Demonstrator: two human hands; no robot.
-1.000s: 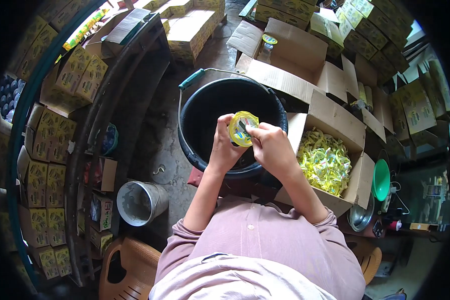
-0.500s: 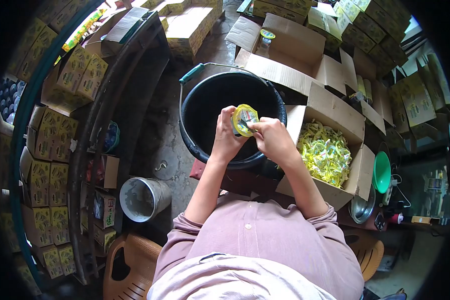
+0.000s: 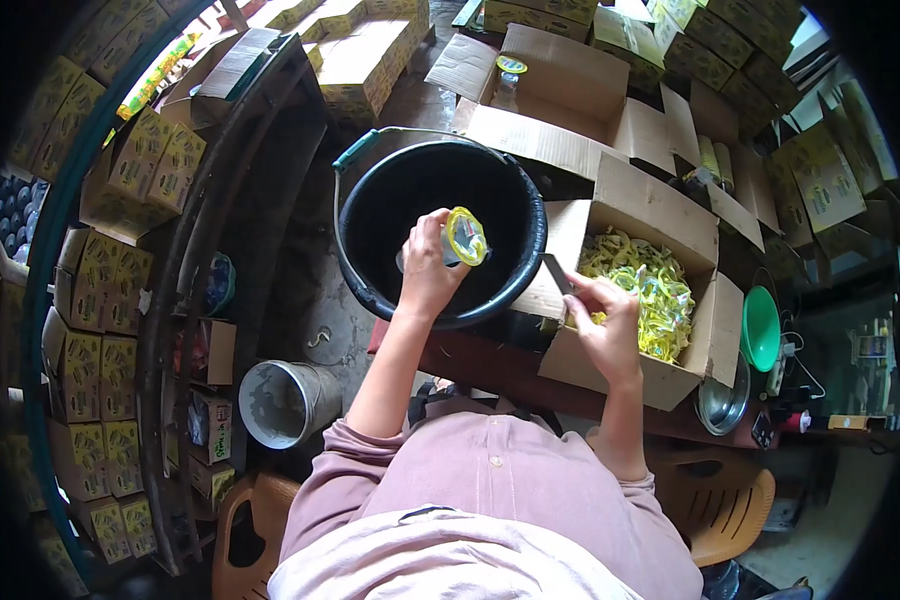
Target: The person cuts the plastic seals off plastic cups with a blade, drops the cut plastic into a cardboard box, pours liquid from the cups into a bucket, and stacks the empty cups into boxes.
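Over the black bucket (image 3: pixel 356 268), my left hand (image 3: pixel 429 268) is closed round a clear plastic cup (image 3: pixel 467 237) with a yellow rim, tilted to the right. Its lid area looks cut open, though the detail is small. My right hand (image 3: pixel 608 318) grips a dark flat blade (image 3: pixel 557 272), held upward beside the bucket's right rim. Just behind that hand is a cardboard box (image 3: pixel 660 215) filled with yellow and white plastic scraps (image 3: pixel 650 290).
An open carton (image 3: pixel 570 65) holds a yellow-lidded cup (image 3: pixel 508 82) beyond the bucket. A grey pail (image 3: pixel 288 404) stands lower left, beside shelves of printed boxes (image 3: pixel 85 375). A green bowl (image 3: pixel 760 328) and metal bowl (image 3: pixel 722 402) lie right.
My right hand has moved away from the cup to the right, over the scrap box's edge, with the blade. My left hand and the cup have shifted slightly left.
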